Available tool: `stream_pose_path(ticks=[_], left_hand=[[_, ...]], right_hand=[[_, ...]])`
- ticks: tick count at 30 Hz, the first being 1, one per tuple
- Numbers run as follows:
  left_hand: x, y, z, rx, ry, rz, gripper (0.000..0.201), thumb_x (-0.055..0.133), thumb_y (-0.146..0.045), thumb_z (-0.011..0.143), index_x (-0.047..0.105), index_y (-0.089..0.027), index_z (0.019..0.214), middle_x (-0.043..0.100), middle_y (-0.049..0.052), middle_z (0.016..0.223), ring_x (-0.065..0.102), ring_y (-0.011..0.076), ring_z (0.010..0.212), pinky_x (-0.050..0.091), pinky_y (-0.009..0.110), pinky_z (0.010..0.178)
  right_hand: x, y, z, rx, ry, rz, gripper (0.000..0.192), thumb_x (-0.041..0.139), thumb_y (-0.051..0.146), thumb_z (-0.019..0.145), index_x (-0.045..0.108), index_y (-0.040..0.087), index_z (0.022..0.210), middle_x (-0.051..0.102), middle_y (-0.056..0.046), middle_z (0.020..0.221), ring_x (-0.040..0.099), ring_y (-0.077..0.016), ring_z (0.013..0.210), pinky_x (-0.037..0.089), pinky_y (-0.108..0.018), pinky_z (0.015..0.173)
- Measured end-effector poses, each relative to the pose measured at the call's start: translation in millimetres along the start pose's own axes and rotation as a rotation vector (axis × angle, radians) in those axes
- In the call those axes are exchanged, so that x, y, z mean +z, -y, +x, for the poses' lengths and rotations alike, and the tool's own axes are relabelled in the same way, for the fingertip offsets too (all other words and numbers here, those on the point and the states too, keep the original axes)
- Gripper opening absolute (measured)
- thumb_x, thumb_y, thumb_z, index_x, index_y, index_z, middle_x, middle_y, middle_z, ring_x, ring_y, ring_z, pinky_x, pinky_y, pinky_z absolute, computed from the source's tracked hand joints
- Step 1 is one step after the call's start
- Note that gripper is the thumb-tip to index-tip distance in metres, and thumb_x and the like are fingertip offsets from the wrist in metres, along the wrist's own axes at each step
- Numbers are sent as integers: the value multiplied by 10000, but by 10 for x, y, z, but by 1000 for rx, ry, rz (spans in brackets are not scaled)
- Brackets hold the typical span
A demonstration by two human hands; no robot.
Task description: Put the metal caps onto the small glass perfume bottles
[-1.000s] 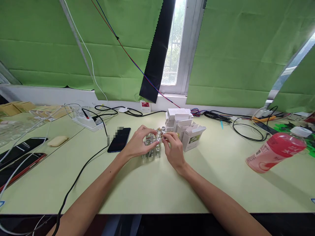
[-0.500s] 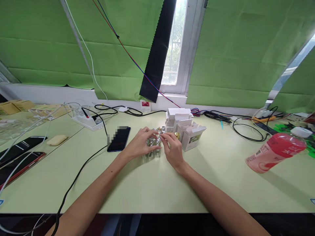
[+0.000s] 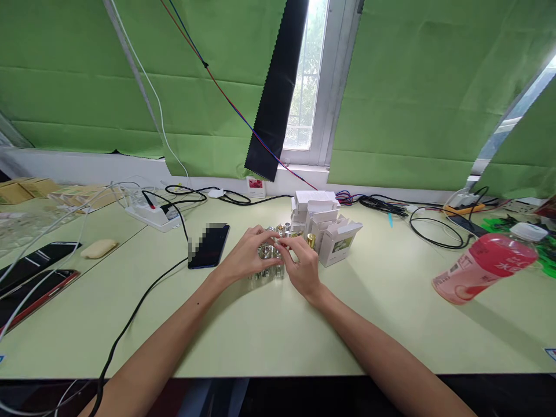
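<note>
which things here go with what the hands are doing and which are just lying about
Part of the work:
- small clear bottles, between left hand and right hand
- gold-coloured piece, probably
- white boxes, perhaps, standing close by

Apparently just lying about:
- dark phone left of the hands
- pink drink bottle
- pale oval case
- power strip

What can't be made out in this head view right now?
All in the head view:
- How many small clear glass bottles there are: the left hand covers some.
- What the right hand pinches, if anything: hidden by the hand itself.
- Print on the open white cardboard box: too small.
- The red-edged black phone: cut off by the left edge.
</note>
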State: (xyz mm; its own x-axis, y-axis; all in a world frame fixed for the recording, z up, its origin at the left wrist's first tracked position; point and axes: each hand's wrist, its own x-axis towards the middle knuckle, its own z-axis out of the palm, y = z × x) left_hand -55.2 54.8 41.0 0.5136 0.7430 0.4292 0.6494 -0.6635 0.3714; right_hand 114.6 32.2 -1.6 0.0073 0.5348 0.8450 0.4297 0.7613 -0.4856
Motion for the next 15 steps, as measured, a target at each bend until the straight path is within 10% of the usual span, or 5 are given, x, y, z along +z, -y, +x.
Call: stream_pose_path(ticks=[15], left_hand=[[23,-43,3,49,1,28,537,749,-501,768,599,-221,1202,693,36,988,577,245,1002,437,388,919]], right_hand=[[-39,-14,-22,14,-15,57,153,566,183,958,711,220,991,726,-39,863,620,-177,806,526,-328,724]])
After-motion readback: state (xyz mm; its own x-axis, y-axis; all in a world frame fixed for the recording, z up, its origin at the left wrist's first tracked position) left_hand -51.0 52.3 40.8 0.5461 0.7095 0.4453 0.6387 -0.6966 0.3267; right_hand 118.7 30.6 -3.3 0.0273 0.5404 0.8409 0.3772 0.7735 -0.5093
